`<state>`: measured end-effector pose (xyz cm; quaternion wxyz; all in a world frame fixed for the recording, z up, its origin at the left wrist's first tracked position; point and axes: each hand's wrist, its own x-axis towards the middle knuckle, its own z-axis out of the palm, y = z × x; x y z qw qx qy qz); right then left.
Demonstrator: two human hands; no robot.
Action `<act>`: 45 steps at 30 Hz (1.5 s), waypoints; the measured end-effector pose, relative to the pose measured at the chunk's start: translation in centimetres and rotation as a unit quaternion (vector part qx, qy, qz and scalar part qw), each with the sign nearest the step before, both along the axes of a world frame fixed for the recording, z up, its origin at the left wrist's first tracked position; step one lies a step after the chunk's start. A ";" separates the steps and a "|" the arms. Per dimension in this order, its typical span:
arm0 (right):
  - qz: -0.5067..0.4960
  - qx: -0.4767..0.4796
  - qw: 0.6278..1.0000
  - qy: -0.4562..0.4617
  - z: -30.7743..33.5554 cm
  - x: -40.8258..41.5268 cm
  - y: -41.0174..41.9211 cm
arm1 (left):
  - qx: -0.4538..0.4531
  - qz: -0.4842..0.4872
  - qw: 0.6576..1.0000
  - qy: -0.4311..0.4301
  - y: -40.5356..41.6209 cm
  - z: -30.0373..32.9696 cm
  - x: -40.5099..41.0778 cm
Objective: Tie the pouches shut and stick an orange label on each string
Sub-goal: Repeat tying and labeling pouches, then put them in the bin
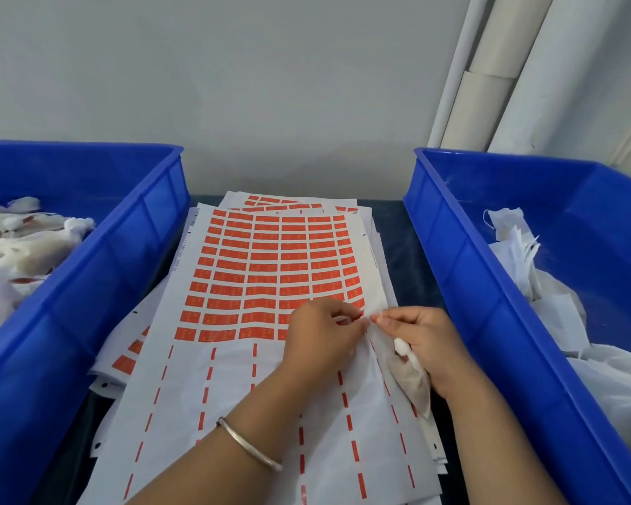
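Pouch (412,377), white, translucent, knotted top, under right hand (421,344)

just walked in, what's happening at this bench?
A person is labelling small white pouches. The right hand holds a tied pouch and pinches its string, while the left hand pinches something at the string beside it, over the sheet of orange labels; the label itself is too small to make out. The sheet's lower rows are already peeled. The left blue bin holds pouches with orange showing, the right blue bin plain white ones.

bins (88,271): blue | labels (266,271): orange grid | pouch (412,377): white
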<state>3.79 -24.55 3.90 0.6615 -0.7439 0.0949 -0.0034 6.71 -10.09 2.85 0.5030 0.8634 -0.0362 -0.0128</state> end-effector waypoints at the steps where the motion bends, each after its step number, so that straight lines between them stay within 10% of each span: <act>1: 0.004 -0.011 1.000 -0.004 0.0 0.0 0.1 | -0.016 0.005 1.000 0.021 0.0 0.1 0.2; 23: 0.014 -0.086 0.995 -0.045 -0.7 0.1 0.2 | 0.009 0.041 0.995 0.088 0.8 1.0 1.5; 31: -0.048 -0.064 0.995 -0.062 -0.2 -0.1 0.1 | -0.208 0.243 0.925 0.204 3.1 3.0 3.1; 39: 0.028 0.026 0.981 -0.190 5.4 -2.5 1.6 | -0.412 0.203 0.860 0.220 4.8 5.2 0.9; 45: 0.143 -0.011 0.982 -0.121 5.2 -0.7 5.8 | -0.384 0.127 0.899 0.169 5.8 5.7 -0.2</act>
